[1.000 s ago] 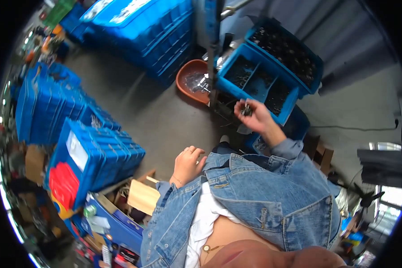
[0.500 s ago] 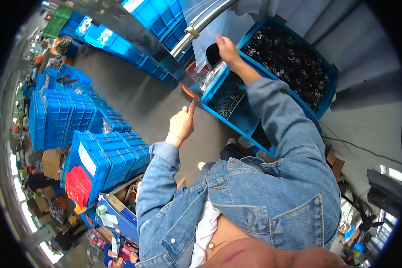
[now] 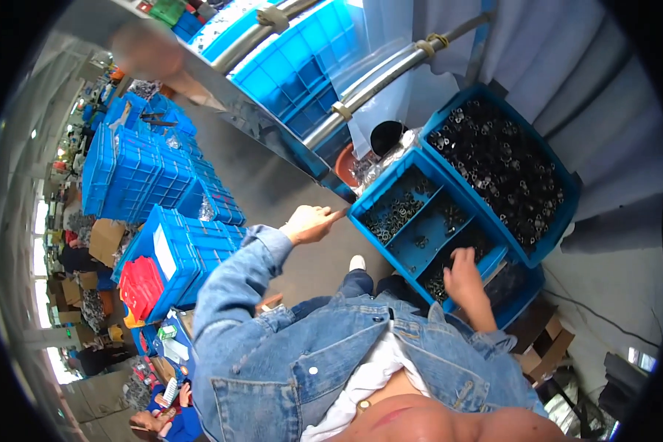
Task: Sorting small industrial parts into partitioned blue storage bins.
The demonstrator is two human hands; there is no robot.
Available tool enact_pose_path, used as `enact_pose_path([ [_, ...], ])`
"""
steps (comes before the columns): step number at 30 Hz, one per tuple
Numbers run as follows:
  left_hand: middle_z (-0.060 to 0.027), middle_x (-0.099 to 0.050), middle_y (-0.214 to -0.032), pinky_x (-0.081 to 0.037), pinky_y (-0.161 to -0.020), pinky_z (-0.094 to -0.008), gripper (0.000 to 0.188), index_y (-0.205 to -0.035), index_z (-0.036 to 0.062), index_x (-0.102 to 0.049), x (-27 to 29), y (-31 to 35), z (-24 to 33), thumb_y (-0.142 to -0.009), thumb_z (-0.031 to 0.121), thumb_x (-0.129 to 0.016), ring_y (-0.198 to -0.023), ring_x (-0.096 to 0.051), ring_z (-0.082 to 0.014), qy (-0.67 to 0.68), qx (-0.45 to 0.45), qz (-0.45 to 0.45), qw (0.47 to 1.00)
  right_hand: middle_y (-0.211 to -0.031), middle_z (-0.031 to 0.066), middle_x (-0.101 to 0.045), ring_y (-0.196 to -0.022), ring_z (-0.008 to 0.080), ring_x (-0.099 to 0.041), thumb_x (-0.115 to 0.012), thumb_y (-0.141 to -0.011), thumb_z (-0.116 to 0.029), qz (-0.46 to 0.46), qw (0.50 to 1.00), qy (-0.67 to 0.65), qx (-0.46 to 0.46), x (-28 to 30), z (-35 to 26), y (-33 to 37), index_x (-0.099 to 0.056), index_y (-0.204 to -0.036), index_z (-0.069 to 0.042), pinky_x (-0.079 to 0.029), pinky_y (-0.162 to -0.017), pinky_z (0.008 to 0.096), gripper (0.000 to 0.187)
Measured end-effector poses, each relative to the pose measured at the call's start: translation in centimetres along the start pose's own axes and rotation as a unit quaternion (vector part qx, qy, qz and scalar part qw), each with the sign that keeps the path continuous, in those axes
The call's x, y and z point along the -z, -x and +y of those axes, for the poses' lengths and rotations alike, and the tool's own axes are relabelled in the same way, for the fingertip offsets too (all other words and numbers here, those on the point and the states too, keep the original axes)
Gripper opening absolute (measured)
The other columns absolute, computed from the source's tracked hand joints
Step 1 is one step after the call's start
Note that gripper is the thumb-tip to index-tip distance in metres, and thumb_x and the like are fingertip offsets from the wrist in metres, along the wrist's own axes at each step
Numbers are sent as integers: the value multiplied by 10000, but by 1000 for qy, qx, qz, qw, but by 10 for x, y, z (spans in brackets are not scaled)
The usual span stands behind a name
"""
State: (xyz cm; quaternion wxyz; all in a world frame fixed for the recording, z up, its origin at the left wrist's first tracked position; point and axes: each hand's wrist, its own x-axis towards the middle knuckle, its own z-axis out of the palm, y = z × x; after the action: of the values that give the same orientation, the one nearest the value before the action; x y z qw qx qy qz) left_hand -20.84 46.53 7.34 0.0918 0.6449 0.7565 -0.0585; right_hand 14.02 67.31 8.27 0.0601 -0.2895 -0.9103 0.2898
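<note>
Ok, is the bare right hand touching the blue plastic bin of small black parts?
Apart: the head view shows part of the blue three-compartment plastic tray between the right hand and that bin.

White glare streaks the left (edges bow, corners go black).

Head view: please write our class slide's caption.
Right hand over a divided blue tray of small parts; left hand by its corner.
</note>
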Motion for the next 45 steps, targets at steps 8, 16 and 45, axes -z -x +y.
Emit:
enact_pose_path([
  [8, -49, -521, -1015, -412, -783, -293, 375, -1087, 56, -511, 224, -69, -85, -831, 303, -631, -892, -483, -117, 484, -104, 289, 819, -1030, 262, -445, -876, 453, -546, -697, -727, -171, -228, 961, 116, -102, -18, -11, -1, -423, -1029, 5, -488, -724, 467, 444],
  [16, -40, -551, -692, -430, -591, -288, 293, -864, 82, -599, 295, -141, -30, -762, 341, -687, -684, -557, -161, 172, -164, 417, 877, -1032, 298, -481, -854, 453, -552, -678, -687, -98, -141, 974, 134, -115, -46, -5, 8, -516, -971, 15, -487, -741, 457, 347],
  [45, -146, -646, -759, -487, -656, -397, 335, -882, 12, -636, 82, -47, -80, -854, 335, -551, -718, -628, -280, 78, -114, -352, 926, -746, 4, -544, -673, 89, -513, -645, -727, -62, 106, 824, -511, -221, 22, -42, 39, -570, -815, -40, -420, -596, 226, 118],
])
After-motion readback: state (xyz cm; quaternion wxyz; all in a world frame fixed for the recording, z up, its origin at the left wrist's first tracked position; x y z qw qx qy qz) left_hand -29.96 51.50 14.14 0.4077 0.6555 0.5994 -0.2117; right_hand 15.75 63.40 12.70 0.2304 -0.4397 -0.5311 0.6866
